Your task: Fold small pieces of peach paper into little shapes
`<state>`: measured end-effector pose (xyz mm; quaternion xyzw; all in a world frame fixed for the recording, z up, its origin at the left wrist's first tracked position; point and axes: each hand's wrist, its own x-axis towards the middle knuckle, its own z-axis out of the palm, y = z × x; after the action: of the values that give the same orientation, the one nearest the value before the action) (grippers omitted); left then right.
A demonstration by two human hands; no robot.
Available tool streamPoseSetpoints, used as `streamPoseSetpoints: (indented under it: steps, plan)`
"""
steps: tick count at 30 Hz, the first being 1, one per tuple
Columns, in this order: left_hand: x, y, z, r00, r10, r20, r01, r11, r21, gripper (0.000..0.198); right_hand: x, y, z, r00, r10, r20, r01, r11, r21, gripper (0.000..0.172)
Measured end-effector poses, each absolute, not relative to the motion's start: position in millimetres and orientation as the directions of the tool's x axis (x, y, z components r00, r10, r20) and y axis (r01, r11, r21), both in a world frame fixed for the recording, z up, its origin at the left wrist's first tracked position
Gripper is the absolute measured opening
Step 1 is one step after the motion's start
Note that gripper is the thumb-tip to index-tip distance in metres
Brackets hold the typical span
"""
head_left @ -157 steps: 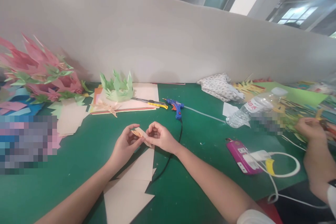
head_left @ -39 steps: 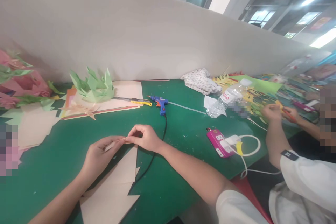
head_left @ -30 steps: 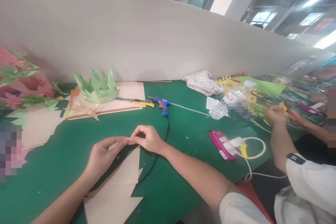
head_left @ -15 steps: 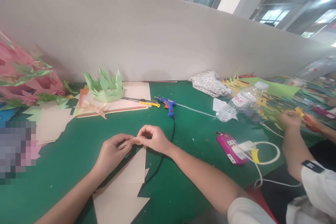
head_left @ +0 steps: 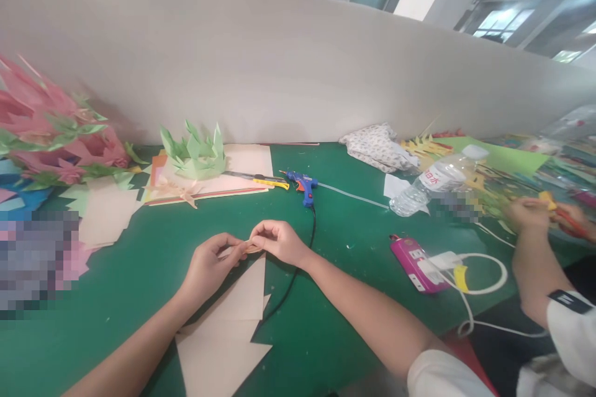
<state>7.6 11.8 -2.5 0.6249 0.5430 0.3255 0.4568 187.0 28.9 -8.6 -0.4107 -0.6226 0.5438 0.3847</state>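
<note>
Between my left hand (head_left: 216,258) and my right hand (head_left: 278,242) is a small folded strip of pale peach paper (head_left: 254,248). Both hands pinch it with the fingertips, the left from its left end and the right from the other. Fingers cover most of the strip, so its full shape is hidden. Just below the hands, on the green table, lie cut pieces of peach paper (head_left: 228,335) with pointed edges. A blue glue gun (head_left: 302,185) with a glue stick in its back rests beyond my right hand, its black cord running down beneath my right wrist.
A yellow cutter (head_left: 270,182), a green paper crown (head_left: 198,158) and stacked paper sheets (head_left: 249,161) lie behind. Pink paper flowers (head_left: 65,130) stand left. Right are a water bottle (head_left: 433,180), a purple power strip (head_left: 416,263) and a co-worker's hands (head_left: 531,216) with orange-handled scissors.
The view has shifted slightly, so everything sits a little further right. My hands still pinch the paper strip, with the fingers moved only slightly.
</note>
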Motion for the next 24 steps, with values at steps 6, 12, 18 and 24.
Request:
streamPoseSetpoints:
  steps: [6,12,18,24]
  plan:
    - [10.1,12.9,-4.1,0.18,0.973,-0.143,0.296,0.085,0.951,0.03,187.3,31.4,-13.0,-0.357,0.934,0.006,0.08,0.037,-0.996,0.01]
    - [7.9,14.0,-3.0,0.22,0.957,-0.189,0.262,0.129,0.956,0.033,188.2,33.5,-13.0,-0.398,0.917,-0.017,0.024,-0.008,-1.0,0.014]
    - [4.9,14.6,-3.4,0.264,0.95,-0.166,0.204,0.113,0.972,0.032,189.4,35.1,-11.2,-0.35,0.937,0.001,-0.033,-0.011,-0.999,0.016]
    - [5.2,14.5,-3.3,0.269,0.955,-0.124,0.297,0.04,0.954,0.029,189.6,34.1,-7.6,-0.377,0.926,-0.004,-0.045,-0.023,-0.999,0.018]
